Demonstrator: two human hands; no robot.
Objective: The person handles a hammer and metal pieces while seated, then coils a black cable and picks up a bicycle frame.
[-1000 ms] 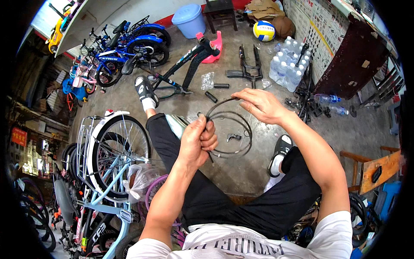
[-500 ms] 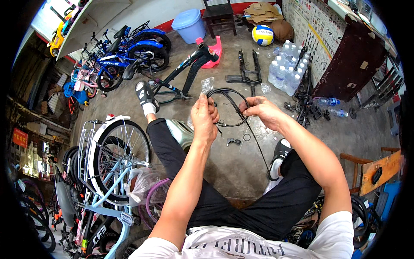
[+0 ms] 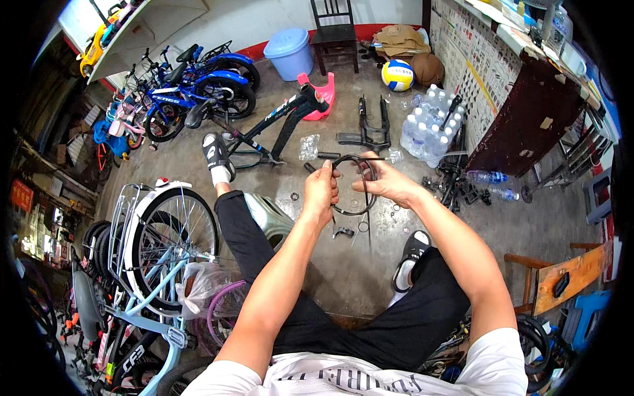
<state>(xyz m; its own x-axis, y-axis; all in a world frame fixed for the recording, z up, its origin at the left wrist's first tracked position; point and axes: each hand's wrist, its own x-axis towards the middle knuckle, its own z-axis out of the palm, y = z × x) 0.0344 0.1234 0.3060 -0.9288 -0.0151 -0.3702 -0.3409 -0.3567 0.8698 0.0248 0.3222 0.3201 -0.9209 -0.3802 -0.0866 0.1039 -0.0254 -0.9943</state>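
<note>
A coil of thin black cable [image 3: 350, 212] hangs in front of me over the floor. My left hand [image 3: 321, 191] is closed around the coil's left side. At its right side is my right hand [image 3: 391, 181], thumb and fingers apart, with loops crossing between or just behind them. A short straight cable end juts right above those fingers, and a thin tail dangles below. On the floor under the coil lie a small dark lever-like part [image 3: 343, 232] and a thin ring [image 3: 364, 226].
Ahead lie a black bicycle frame [image 3: 281, 119] and a bicycle fork [image 3: 367, 129]. Packed water bottles [image 3: 432, 129] stand to the right, near dark bike parts [image 3: 454, 188]. A light-blue bicycle [image 3: 165, 284] is at my left, a wooden stool [image 3: 571, 277] at my right.
The cable's long loose end, which hung toward my right foot, is drawn up into a smaller coil. My right hand's fingers have spread. The view has shifted slightly.
</note>
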